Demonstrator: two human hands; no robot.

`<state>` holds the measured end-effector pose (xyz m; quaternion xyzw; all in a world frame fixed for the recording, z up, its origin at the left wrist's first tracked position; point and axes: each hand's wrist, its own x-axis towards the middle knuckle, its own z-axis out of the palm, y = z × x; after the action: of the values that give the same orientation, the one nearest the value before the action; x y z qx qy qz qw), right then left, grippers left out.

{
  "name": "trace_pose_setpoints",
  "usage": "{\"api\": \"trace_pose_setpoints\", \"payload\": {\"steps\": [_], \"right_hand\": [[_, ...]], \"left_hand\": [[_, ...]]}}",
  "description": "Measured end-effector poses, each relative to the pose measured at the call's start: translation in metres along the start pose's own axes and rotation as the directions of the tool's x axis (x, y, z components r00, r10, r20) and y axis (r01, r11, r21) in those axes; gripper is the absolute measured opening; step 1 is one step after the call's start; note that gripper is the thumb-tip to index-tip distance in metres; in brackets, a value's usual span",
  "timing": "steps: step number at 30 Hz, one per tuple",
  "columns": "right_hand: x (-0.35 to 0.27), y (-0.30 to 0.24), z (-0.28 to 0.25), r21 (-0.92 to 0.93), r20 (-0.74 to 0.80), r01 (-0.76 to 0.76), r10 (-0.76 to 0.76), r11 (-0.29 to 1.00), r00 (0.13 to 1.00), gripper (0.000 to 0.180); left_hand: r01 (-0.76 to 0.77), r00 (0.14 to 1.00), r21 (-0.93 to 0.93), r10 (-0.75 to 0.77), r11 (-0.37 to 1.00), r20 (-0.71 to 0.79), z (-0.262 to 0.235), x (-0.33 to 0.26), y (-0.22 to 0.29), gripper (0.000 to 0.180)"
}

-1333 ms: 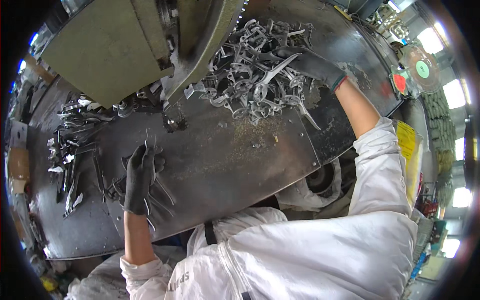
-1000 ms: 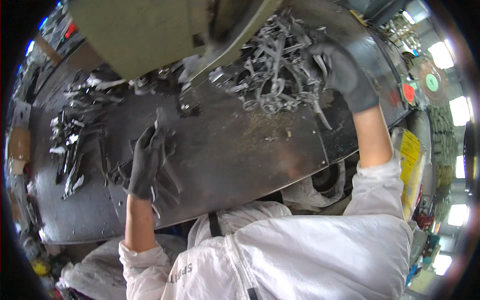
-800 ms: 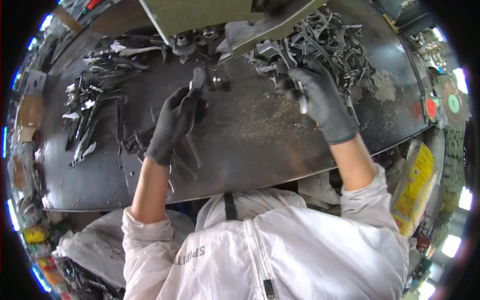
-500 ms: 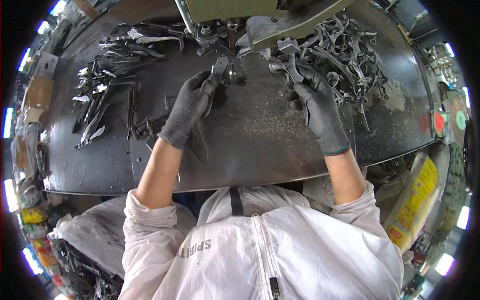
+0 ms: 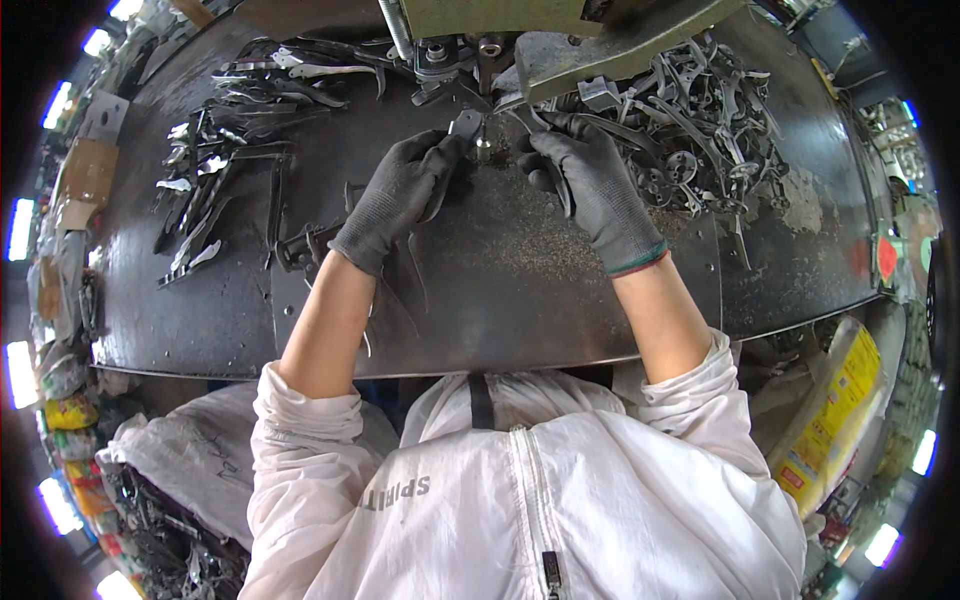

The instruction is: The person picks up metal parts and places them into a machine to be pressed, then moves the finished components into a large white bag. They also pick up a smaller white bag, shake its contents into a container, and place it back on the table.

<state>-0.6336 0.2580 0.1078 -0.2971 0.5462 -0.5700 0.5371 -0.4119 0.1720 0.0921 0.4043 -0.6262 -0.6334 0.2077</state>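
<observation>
Dark metal table [image 5: 520, 310] beneath gloved hands [image 5: 398, 200] [image 5: 595, 190]

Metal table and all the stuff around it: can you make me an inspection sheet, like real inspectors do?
Surface: dark metal table, with grit scattered right of the middle.
Work pieces: flat metal part in left grip; curved metal part in right grip.
Clutter: tangled right pile; long left pieces.
Grips: both gray-gloved, closed on parts.
Cables: nothing seen for certain.
Surroundings: green machine; yellow-and-white bag.
</observation>
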Motion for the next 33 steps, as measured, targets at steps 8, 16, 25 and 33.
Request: {"api": "trace_pose_setpoints", "payload": {"steps": [8,16,25,33], "right_hand": [[0.001,0.000,0.009,-0.054,0.003,0.021,-0.021,0.998,1.000,0.022],[0.000,0.005,0.020,-0.156,0.130,0.094,-0.074,0.983,0.989,0.023],[0.013,0.040,0.012,-0.245,0.165,0.094,-0.054,0.965,0.985,0.029],[0.014,0.044,0.002,-0.127,0.109,0.012,0.002,0.992,0.994,0.029]], "left_hand": [[0.029,0.999,0.073,-0.031,0.997,0.021,0.005,0.011,0.003,0.045],[-0.145,0.982,0.189,0.117,0.971,0.150,-0.006,0.013,0.015,0.037],[-0.175,0.968,0.658,0.250,0.733,-0.022,-0.016,0.030,-0.042,0.029],[0.480,0.732,0.836,0.403,0.267,-0.549,-0.169,-0.027,-0.033,0.053]]}}
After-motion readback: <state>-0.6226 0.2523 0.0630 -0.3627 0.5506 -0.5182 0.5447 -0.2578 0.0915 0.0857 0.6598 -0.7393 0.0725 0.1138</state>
